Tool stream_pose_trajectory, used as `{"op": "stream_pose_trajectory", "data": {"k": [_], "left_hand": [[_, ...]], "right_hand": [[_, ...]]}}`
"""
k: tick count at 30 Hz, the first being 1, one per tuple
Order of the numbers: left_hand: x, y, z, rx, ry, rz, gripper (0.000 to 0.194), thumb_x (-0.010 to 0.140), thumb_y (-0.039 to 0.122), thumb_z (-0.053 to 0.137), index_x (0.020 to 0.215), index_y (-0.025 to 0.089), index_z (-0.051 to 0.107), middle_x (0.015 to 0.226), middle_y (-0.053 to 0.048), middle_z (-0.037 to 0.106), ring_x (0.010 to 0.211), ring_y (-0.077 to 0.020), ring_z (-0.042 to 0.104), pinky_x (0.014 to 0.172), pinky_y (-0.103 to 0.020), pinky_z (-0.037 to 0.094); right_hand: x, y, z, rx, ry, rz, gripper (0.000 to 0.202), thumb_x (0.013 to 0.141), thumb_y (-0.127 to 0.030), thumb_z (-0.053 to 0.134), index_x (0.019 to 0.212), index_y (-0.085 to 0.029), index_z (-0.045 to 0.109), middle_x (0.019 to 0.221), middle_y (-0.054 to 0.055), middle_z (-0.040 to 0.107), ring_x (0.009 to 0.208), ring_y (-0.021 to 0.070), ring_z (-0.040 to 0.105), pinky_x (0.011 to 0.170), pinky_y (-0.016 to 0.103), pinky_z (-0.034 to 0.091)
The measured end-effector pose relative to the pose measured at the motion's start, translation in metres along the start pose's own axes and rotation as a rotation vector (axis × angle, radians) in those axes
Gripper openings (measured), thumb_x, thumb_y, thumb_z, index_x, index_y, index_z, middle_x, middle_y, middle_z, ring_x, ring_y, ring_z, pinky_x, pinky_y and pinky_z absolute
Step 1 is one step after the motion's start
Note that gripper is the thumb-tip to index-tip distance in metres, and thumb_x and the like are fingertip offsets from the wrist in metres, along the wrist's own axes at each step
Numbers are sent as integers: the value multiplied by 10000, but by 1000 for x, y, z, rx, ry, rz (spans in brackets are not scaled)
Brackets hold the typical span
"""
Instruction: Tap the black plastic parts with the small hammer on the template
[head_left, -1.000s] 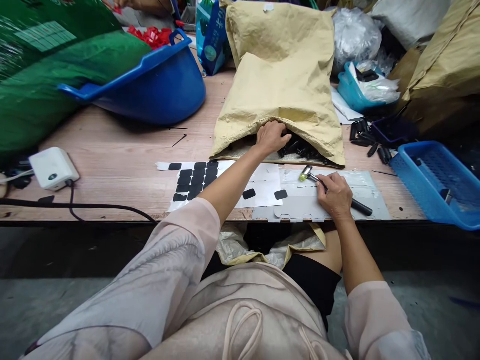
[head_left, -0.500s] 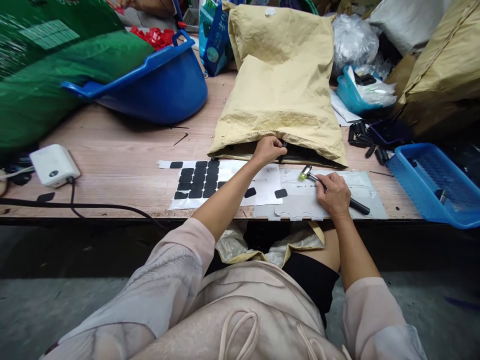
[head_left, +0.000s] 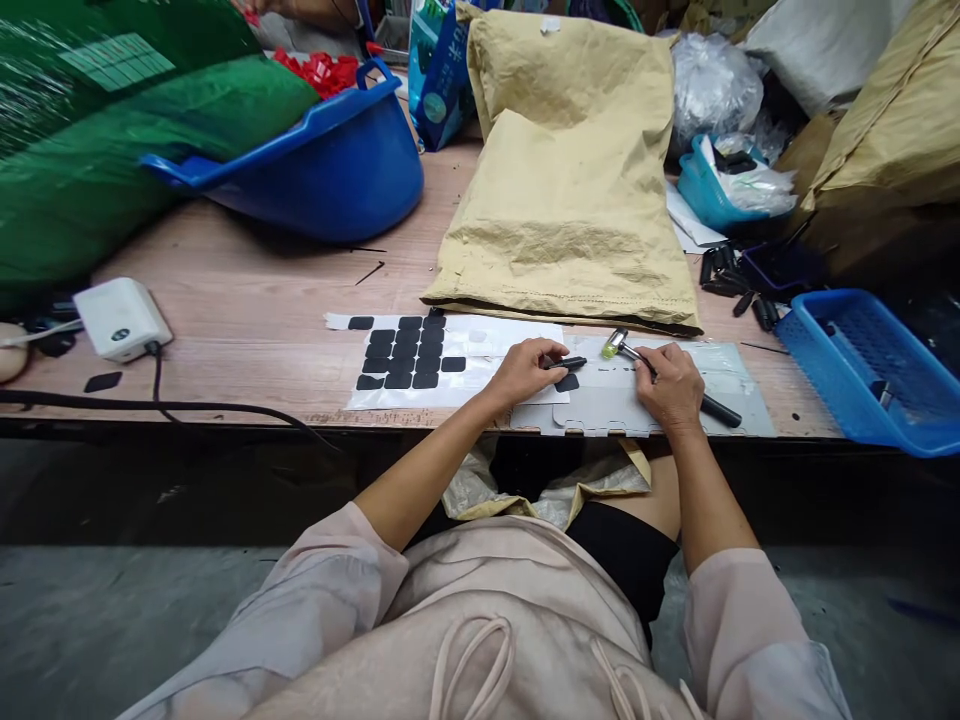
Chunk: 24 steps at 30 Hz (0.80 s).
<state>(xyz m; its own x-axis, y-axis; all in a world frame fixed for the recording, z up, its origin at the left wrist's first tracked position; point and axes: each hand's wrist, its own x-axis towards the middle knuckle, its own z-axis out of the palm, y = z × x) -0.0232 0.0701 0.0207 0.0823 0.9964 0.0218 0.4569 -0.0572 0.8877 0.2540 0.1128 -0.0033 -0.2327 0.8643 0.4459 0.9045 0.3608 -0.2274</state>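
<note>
Between the fingertips of my left hand (head_left: 527,370) is a small black cylindrical piece (head_left: 570,363), held just above the right end of a white sheet (head_left: 457,395). Rows of black rounded stickers (head_left: 405,352) cover the sheet's left part, and one loose black sticker (head_left: 568,383) lies beneath the piece. My right hand (head_left: 671,385) is closed around the handle of a small hammer (head_left: 616,343) with a yellow-green face. The hammer rests over a grey board (head_left: 739,385) at the table edge. Behind both hands lies a tan paper sack (head_left: 570,230).
A blue basin (head_left: 322,170) stands at left beside a green wrapped bundle (head_left: 150,190). A white box with a cable (head_left: 124,318) sits near the front edge. On the right are a blue basket (head_left: 870,350) and several black pieces (head_left: 724,272). Another person's arm shows at the top left.
My left hand has come out of the sack's mouth toward me with the black piece, and the sack's opening has dropped nearly flat. My right hand stays on the hammer.
</note>
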Motion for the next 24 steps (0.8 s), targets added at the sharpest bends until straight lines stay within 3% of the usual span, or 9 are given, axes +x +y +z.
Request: {"op": "stream_pose_trajectory", "data": {"k": [5, 12, 17, 24], "left_hand": [[0, -4, 7, 206, 16, 91, 220, 804, 209, 769, 1018, 220, 817, 976, -42, 716, 963, -212, 634, 915, -340, 523], [4, -7, 14, 304, 11, 72, 239, 842, 254, 783, 1076, 241, 832, 952, -43, 707, 993, -234, 619, 880, -342, 501], [5, -4, 14, 253, 29, 36, 180, 807, 253, 834, 982, 217, 817, 901, -21, 713, 943, -207, 620, 869, -321, 493], [5, 3, 15, 222, 23, -3, 164, 774, 233, 849, 932, 220, 811, 896, -11, 720, 960, -211, 612, 864, -321, 490]], "right_hand": [[0, 1, 0, -1, 11, -18, 282, 949, -314, 572, 1105, -254, 799, 941, 85, 649, 914, 257, 547, 797, 377, 447], [1, -1, -8, 35, -20, 8, 303, 963, -320, 549, 1107, -237, 802, 947, 92, 684, 911, 256, 577, 807, 374, 470], [-15, -32, -27, 249, 79, 83, 344, 1006, -348, 511, 1209, -240, 766, 1005, 98, 716, 938, 247, 648, 858, 378, 524], [-31, -74, -37, 431, 32, 68, 383, 1029, -330, 489, 1315, -253, 731, 1057, 104, 755, 946, 244, 691, 879, 398, 569]]}}
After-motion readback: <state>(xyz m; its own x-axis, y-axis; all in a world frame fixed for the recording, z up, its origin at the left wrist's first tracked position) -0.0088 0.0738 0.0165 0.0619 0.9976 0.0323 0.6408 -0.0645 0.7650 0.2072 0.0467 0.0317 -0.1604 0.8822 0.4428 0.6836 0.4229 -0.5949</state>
